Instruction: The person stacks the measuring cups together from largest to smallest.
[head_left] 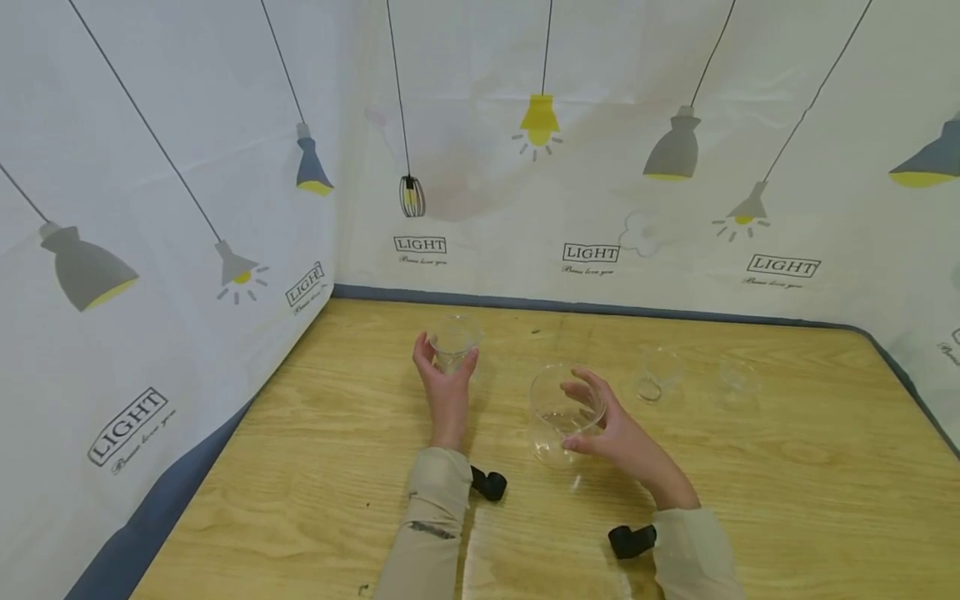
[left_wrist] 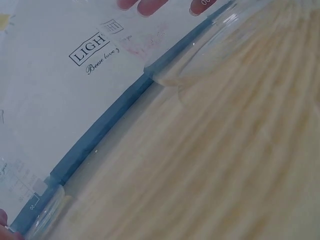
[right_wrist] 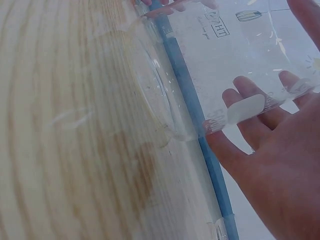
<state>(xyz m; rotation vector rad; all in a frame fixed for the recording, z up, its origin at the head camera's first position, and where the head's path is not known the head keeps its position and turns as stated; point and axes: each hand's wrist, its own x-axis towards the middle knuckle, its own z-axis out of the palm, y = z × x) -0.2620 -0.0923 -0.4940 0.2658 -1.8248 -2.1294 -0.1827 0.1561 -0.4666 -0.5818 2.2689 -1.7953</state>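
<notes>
In the head view, my left hand [head_left: 447, 392] grips a small clear beaker [head_left: 454, 335], thumb on its right side and fingers on its left. My right hand [head_left: 617, 427] holds a larger clear beaker [head_left: 551, 442] by its right side, thumb toward me and fingers around the far side. Through that beaker's transparent wall [right_wrist: 245, 107], a white label patch and graduation marks show in the right wrist view. The left wrist view catches only part of the small beaker [left_wrist: 47, 212] at its lower left corner, beside a fingertip.
Two more small clear beakers stand at the table's back right, one [head_left: 660, 377] nearer the right hand and another [head_left: 738, 383] farther right. The wood-grain table [head_left: 322, 433] meets a lamp-printed white cloth [head_left: 495, 200] with a blue border at the back and left.
</notes>
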